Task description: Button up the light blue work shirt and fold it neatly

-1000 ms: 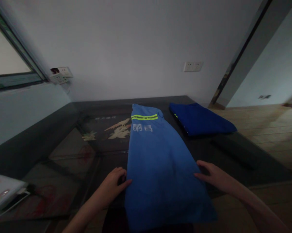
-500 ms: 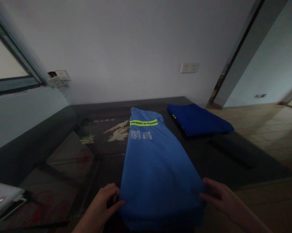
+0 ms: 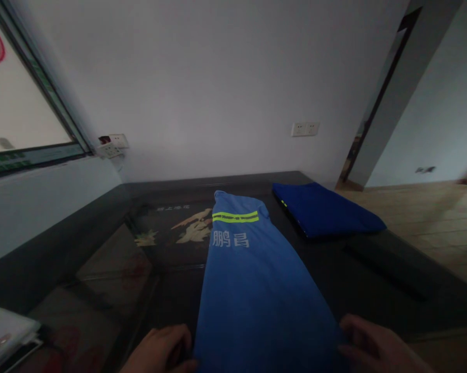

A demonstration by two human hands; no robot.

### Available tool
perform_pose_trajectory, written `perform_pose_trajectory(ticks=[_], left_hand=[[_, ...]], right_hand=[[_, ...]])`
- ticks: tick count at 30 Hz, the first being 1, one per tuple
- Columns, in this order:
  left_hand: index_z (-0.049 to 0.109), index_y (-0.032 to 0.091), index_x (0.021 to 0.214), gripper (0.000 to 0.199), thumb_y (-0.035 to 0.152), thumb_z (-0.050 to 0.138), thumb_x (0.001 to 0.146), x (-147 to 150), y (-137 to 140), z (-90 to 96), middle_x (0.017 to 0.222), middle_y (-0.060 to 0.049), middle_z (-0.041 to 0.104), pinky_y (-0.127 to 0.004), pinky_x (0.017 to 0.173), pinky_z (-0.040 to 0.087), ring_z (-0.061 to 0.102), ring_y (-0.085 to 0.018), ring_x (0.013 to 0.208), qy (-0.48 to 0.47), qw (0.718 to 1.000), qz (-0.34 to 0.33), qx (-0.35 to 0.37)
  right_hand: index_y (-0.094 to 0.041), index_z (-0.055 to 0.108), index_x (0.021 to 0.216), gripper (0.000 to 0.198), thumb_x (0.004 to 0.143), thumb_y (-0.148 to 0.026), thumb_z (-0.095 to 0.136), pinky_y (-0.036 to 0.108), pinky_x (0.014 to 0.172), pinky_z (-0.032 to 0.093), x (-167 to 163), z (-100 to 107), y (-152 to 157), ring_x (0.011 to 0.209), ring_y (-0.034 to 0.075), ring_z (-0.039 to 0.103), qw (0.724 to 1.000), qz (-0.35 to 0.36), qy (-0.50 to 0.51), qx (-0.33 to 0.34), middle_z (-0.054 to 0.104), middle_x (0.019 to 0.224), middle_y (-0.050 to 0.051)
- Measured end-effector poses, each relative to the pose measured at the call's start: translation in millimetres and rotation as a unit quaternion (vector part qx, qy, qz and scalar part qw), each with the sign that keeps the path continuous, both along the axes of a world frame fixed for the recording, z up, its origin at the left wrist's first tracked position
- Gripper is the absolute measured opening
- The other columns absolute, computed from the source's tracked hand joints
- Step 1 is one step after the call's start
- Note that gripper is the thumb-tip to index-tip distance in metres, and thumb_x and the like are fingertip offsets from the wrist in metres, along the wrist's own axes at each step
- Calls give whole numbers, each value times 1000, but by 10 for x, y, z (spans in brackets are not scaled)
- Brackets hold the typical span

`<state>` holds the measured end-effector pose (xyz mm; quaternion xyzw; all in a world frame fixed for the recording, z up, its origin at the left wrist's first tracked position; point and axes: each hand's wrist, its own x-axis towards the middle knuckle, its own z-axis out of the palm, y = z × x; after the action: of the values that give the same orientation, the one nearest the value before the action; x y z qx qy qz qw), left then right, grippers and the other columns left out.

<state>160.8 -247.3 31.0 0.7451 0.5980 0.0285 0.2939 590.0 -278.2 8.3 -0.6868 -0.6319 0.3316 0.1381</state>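
A light-blue work shirt (image 3: 252,290) lies lengthwise, folded narrow, on the dark table. It has a yellow-green reflective stripe (image 3: 235,217) near its far end and white printed characters below that. My left hand (image 3: 163,349) pinches the near left edge of the shirt, fingers curled, its lower part cut off by the frame. At the near right edge my right hand (image 3: 375,344) grips the cloth between thumb and fingers, slightly blurred. The shirt's near end runs out of the picture.
A folded dark-blue garment (image 3: 326,212) lies on the table (image 3: 171,285) to the right of the shirt. At the lower left stands a white object (image 3: 8,331). Behind the table is a wall with sockets (image 3: 305,129); a power strip (image 3: 110,150) hangs at the left.
The view has tilted up, so the table, shirt and both hands sit lower in the picture. Both hands remain at the shirt's near edges.
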Motion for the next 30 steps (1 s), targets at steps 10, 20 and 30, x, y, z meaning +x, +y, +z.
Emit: perform_pose_trajectory(ticks=[10, 20, 30], left_hand=[[62, 18, 88, 18, 30, 49, 83, 334, 1945, 266, 85, -5, 66, -28, 71, 47, 61, -19, 78, -157, 956, 12, 247], [49, 13, 130, 46, 32, 50, 88, 803, 2859, -386, 144, -16, 42, -44, 113, 21, 31, -29, 137, 38, 952, -11, 303], [45, 23, 138, 49, 42, 37, 94, 819, 2978, -582, 151, -9, 33, -52, 114, 16, 19, -29, 142, 69, 950, -85, 292]], right_hand=[[-17, 64, 83, 31, 87, -43, 48, 27, 61, 41, -509, 603, 1756, 65, 15, 56, 979, 100, 39, 176, 64, 73, 3], [-11, 58, 122, 37, 91, -30, 49, 39, 104, 35, -1123, 41, 3245, 123, 26, 46, 923, 133, -167, 321, 55, 128, 16], [-15, 43, 140, 56, 96, -47, 33, 49, 112, 24, -993, -424, 3462, 138, 27, 30, 941, 142, -177, 250, 38, 147, 13]])
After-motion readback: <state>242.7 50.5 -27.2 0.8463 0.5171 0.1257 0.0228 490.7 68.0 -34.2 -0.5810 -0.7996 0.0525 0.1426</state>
